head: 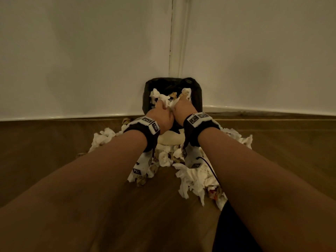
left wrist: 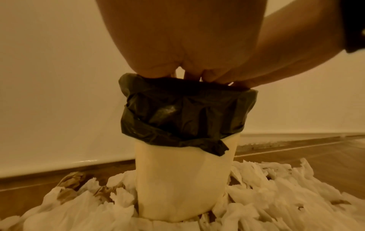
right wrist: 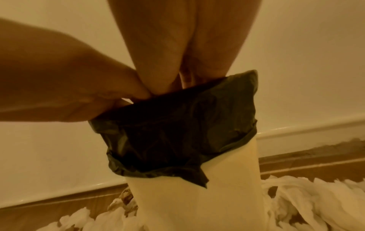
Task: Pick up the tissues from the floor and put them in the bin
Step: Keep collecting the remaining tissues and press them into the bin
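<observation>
Nearest, below and behind both wrists, loose crumpled tissues [head: 195, 180] lie spread on the wooden floor [head: 54, 160], some stained brown; more lie heaped around the base of the bin [left wrist: 183, 184], touching it on both sides. The bin is a pale, upright container fitted with a black liner [left wrist: 183, 112] folded over its rim. Above the rim, the left hand [head: 161, 117] and right hand [head: 181, 110] are pressed side by side, thumbs touching. Left fingers [head: 161, 104] are curled round a wad of white tissues [head: 164, 99] at the bin mouth. Right fingers reach down into the bin, among tissues; whether they grip anything cannot be told, as the liner and tissues hide them. Just beyond the fingers, further tissues fill the bin to about rim level. Behind the bin stand white walls [head: 81, 51] meeting in a corner, with a skirting board [head: 272, 109].
</observation>
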`<state>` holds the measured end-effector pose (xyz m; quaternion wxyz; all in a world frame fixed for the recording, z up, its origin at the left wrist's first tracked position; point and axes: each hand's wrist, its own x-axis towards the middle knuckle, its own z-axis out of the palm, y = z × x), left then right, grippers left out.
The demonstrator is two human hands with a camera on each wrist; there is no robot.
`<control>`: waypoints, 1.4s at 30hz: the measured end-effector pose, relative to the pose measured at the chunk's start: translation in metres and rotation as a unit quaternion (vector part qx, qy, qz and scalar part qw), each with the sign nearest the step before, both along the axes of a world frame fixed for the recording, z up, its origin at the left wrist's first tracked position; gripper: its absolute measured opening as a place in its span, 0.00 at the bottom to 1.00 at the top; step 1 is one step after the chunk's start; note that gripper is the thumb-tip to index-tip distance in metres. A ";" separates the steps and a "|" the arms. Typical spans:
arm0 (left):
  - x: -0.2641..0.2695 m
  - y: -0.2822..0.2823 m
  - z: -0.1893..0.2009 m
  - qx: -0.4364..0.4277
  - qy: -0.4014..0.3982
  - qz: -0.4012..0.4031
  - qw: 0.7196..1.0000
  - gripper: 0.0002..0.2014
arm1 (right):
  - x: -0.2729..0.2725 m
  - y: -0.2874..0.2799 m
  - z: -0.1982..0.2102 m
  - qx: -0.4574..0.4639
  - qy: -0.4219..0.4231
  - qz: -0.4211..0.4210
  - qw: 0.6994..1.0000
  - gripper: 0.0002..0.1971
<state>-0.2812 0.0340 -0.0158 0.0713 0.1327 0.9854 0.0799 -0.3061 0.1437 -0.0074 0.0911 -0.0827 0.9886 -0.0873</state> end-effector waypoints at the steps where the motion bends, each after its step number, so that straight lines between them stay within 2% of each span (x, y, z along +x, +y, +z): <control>1: 0.000 0.000 -0.002 -0.001 0.004 -0.006 1.000 0.18 | 0.001 -0.003 -0.002 0.018 -0.015 0.020 1.000 0.16; 4: -0.001 -0.002 -0.006 -0.027 0.025 -0.036 0.999 0.17 | 0.000 -0.001 -0.007 0.011 -0.034 0.018 0.999 0.16; 7: -0.002 -0.003 -0.005 -0.042 0.020 -0.033 0.998 0.20 | 0.001 0.004 -0.009 0.008 -0.050 0.002 0.999 0.18; 11: -0.001 -0.008 0.000 0.010 0.026 0.001 1.000 0.20 | 0.000 0.002 -0.002 0.054 -0.063 0.020 0.996 0.16; 13: 0.004 -0.015 0.007 0.058 0.049 0.016 0.997 0.18 | 0.000 0.001 0.004 0.074 -0.034 0.009 0.997 0.14; 16: 0.014 -0.033 0.012 0.104 0.131 0.046 0.985 0.15 | 0.005 0.001 0.015 0.078 0.046 0.013 0.996 0.14; 18: 0.024 -0.046 0.011 0.116 0.182 0.077 0.973 0.14 | 0.012 0.000 0.026 0.060 0.101 0.016 0.993 0.12; 20: 0.039 -0.057 0.006 0.124 0.197 0.102 0.967 0.12 | 0.022 -0.002 0.037 0.022 0.132 0.022 0.991 0.13; 23: 0.065 -0.067 -0.015 0.115 0.156 0.110 0.975 0.09 | 0.040 -0.014 0.043 -0.044 0.110 0.051 0.992 0.17; 25: 0.085 -0.067 -0.034 0.093 0.071 0.115 0.986 0.09 | 0.053 -0.027 0.036 -0.055 0.077 0.075 0.993 0.17; 28: 0.113 -0.061 -0.069 0.028 -0.069 0.110 0.991 0.11 | 0.068 -0.044 0.003 -0.088 0.001 0.066 0.994 0.21; 30: 0.129 -0.057 -0.092 -0.019 -0.120 0.090 0.988 0.12 | 0.078 -0.048 -0.028 -0.103 -0.051 0.020 0.993 0.22; 33: 0.145 -0.057 -0.118 -0.053 -0.156 0.093 0.982 0.15 | 0.098 -0.042 -0.074 -0.121 -0.130 -0.056 0.983 0.21; 35: 0.153 -0.060 -0.131 -0.058 -0.161 0.099 0.980 0.17 | 0.111 -0.034 -0.096 -0.100 -0.157 -0.080 0.979 0.22; 38: 0.160 -0.065 -0.144 -0.061 -0.157 0.080 0.982 0.19 | 0.124 -0.027 -0.114 -0.055 -0.174 -0.065 0.981 0.21; 42: 0.161 -0.064 -0.151 -0.059 -0.186 0.059 0.979 0.23 | 0.131 -0.031 -0.118 -0.066 -0.178 -0.048 0.981 0.12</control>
